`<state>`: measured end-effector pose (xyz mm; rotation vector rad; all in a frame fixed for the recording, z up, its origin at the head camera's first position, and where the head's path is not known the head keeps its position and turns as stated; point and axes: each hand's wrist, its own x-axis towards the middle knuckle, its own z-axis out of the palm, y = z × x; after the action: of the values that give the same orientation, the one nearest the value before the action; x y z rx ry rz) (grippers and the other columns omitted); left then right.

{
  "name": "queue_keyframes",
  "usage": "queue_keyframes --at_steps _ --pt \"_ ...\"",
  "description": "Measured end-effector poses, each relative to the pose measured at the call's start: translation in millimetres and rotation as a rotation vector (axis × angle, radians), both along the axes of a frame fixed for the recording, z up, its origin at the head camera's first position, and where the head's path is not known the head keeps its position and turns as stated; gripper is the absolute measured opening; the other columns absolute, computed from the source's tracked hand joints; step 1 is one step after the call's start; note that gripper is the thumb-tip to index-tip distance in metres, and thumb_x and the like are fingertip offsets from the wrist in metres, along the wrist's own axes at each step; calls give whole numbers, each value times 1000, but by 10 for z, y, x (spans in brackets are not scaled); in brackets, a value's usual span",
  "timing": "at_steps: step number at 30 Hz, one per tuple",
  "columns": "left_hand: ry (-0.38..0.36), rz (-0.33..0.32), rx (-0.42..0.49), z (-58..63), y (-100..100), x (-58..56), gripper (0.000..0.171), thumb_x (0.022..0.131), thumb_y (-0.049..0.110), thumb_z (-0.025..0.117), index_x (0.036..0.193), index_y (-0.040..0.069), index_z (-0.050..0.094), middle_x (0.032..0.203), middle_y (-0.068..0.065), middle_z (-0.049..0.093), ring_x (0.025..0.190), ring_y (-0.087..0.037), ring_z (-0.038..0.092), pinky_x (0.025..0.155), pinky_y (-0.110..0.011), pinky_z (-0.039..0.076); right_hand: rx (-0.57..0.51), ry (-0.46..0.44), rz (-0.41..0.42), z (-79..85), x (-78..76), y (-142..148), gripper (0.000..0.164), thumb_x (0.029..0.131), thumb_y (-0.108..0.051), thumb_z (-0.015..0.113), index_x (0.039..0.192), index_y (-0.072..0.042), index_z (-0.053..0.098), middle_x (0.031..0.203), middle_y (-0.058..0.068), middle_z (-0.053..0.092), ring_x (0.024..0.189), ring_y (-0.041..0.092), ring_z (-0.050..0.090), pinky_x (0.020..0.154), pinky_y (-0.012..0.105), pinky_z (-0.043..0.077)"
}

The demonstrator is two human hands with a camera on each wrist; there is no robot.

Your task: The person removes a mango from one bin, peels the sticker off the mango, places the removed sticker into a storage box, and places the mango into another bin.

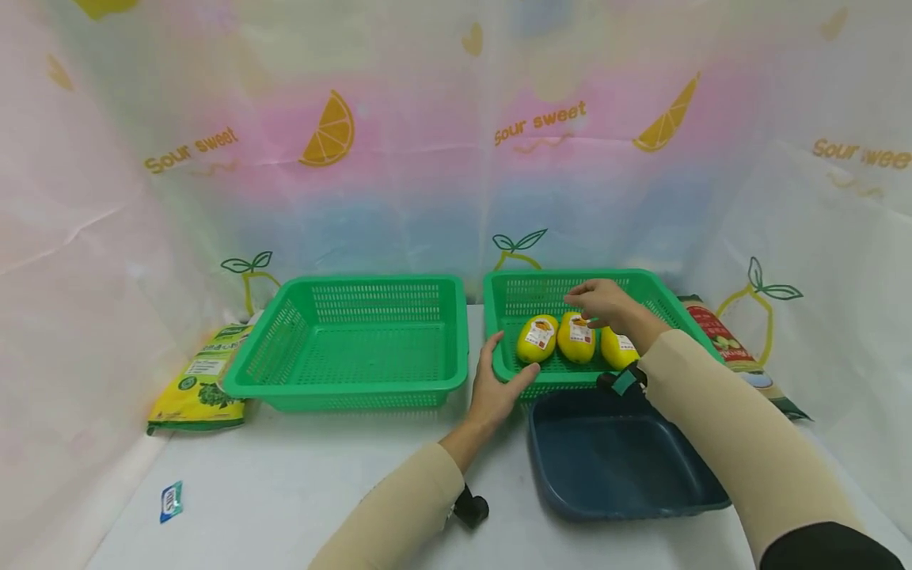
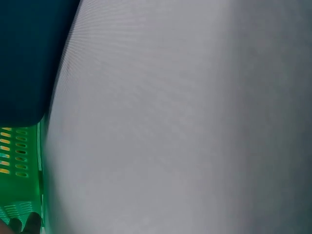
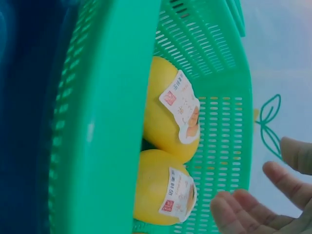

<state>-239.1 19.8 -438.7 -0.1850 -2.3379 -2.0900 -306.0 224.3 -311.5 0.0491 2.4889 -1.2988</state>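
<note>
Three yellow fruits, among them the left one (image 1: 536, 339) and the middle one (image 1: 576, 338), lie in a row in the right green basket (image 1: 530, 279). Each carries a white printed label. Above the row hovers my right hand (image 1: 606, 303), its fingers loosely bent with nothing between them. In the right wrist view, the fingers of the right hand (image 3: 265, 207) are apart from the two nearer fruits (image 3: 168, 109). My left hand (image 1: 495, 396) touches the front left corner of this basket, thumb and fingers spread along its sides. Only dark fingertips show in the left wrist view.
A dark blue basin (image 1: 627, 459) stands right in front of the right basket. To the left is another green basket (image 1: 345, 388). A yellow packet (image 1: 203, 388) and a red packet (image 1: 734, 340) flank the baskets. A small blue sachet (image 1: 171, 501) lies at front left.
</note>
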Motion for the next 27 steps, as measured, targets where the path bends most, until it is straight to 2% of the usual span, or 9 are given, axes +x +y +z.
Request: queue_keyframes --at_steps 10,19,27 --pt "10 7 8 -9 11 6 79 87 39 70 153 28 29 161 -6 29 147 -31 29 116 -61 26 34 12 47 -64 -187 -33 51 106 -23 44 151 0 34 157 29 25 140 46 36 106 49 47" --pt "22 5 12 -9 -1 5 74 87 38 70 150 34 31 160 -8 31 146 -32 31 115 -62 28 30 -59 87 -195 -332 -70 59 104 -22 51 154 -4 27 158 30 21 142 49 29 105 52 46" --pt "23 0 10 0 -20 18 74 87 42 69 150 34 31 160 -8 30 146 -33 31 114 -63 29 71 -62 147 -296 -388 -113 58 103 -20 53 153 -3 30 158 29 24 143 49 27 106 52 46"
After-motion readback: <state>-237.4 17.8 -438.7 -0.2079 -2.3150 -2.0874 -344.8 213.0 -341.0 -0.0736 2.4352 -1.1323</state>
